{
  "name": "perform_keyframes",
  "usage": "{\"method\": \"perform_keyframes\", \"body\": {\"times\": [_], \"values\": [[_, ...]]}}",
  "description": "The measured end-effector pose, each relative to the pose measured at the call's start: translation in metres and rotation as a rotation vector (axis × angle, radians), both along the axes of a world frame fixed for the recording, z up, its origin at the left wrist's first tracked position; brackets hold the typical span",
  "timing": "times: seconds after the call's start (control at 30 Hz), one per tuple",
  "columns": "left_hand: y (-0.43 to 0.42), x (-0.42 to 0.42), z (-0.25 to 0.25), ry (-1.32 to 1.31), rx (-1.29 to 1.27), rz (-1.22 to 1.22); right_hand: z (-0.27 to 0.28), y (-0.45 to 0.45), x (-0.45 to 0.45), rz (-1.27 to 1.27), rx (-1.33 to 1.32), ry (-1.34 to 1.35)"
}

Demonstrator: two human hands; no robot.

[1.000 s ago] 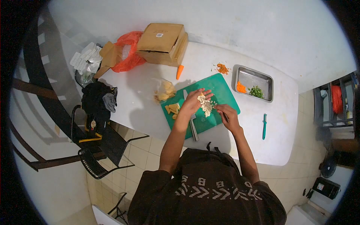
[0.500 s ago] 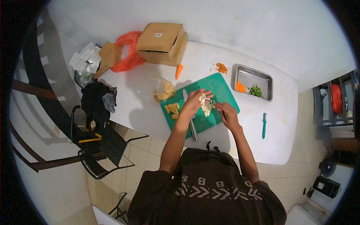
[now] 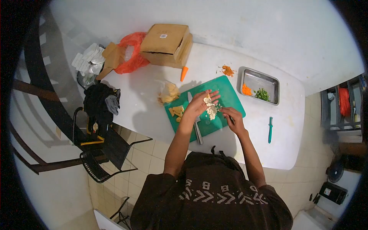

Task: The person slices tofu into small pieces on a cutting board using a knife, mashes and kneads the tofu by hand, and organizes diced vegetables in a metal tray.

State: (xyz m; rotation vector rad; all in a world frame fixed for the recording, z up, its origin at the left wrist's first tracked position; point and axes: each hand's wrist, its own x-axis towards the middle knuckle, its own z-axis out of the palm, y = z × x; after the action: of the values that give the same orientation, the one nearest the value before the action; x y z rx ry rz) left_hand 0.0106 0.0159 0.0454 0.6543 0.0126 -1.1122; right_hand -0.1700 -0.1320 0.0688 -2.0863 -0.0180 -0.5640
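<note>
My left hand [image 3: 198, 105] is over the green cutting board [image 3: 226, 86], palm turned up and fingers stretched out, with pale crumbly bits on the palm. A heap of pale chopped pieces [image 3: 211, 112] lies just beside it on the board. Close to the heap's right side, my right hand [image 3: 234, 119] has its fingers pinched together; whatever is between them is too small to make out. Under my left wrist runs a knife [image 3: 198, 134], its metal handle toward me. Yellowish cut pieces [image 3: 176, 111] lie on the board's left part.
A clear bag of yellowish pieces [image 3: 168, 93] sits left of the board. Behind are a carrot [image 3: 184, 73], orange peelings [image 3: 227, 70] and cardboard boxes [image 3: 165, 42]. To the right, a metal tray [image 3: 276, 92] holds chopped carrot and greens, near a green peeler [image 3: 270, 130].
My left hand has turned its palm further up and its fingers have spread, showing the pale bits on it. My right hand stays pinched in nearly the same place.
</note>
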Motion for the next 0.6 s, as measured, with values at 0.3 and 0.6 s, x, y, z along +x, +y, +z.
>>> {"method": "perform_keyframes", "body": {"times": [0.3, 0.6], "values": [[-0.012, -0.002, -0.017, 0.110, -0.147, -0.079, 0.000, -0.004, -0.001, -0.037, 0.073, 0.044], [-0.020, -0.003, -0.024, 0.178, -0.169, -0.029, 0.001, -0.009, 0.001, -0.053, 0.048, 0.041]]}}
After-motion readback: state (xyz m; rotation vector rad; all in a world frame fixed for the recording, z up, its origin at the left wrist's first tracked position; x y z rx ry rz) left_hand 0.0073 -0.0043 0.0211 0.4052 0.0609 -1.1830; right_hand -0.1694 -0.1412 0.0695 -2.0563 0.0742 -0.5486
